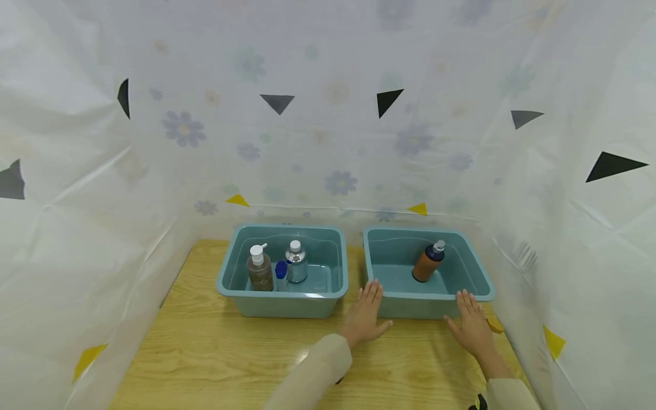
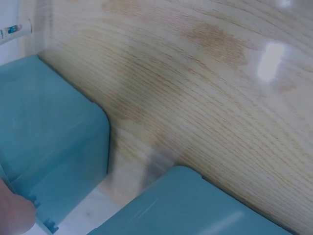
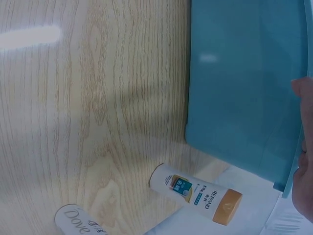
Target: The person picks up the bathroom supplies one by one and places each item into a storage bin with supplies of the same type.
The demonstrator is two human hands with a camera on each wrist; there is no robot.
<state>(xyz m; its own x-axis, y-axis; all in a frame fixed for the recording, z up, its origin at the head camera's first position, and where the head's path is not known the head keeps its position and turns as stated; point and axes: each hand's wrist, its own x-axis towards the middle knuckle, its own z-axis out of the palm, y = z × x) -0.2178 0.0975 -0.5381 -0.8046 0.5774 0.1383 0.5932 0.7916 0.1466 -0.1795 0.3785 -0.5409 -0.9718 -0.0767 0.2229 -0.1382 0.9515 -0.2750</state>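
Observation:
Two blue-green plastic bins stand side by side on a wooden table. My left hand (image 1: 365, 315) reaches to the front left corner of the right bin (image 1: 410, 307), fingers extended at its rim. My right hand (image 1: 472, 330) lies at the same bin's front right rim, its fingers straight as well; the right wrist view shows the thumb and hand edge along that rim. Inside this bin leans a brown pump bottle (image 1: 426, 265) with a dark collar. The left bin (image 1: 284, 306) holds a brown pump bottle (image 1: 260, 274), a clear silver-capped bottle (image 1: 296, 265) and a small blue-capped bottle (image 1: 281, 273).
Right of the right bin lies a white bottle with an orange cap (image 3: 195, 192). Near it is a white Dove bottle (image 3: 78, 220), cut off by the frame. White flowered sheeting (image 1: 328, 142) encloses the table (image 1: 205, 353) at the back and sides. A narrow gap separates the bins.

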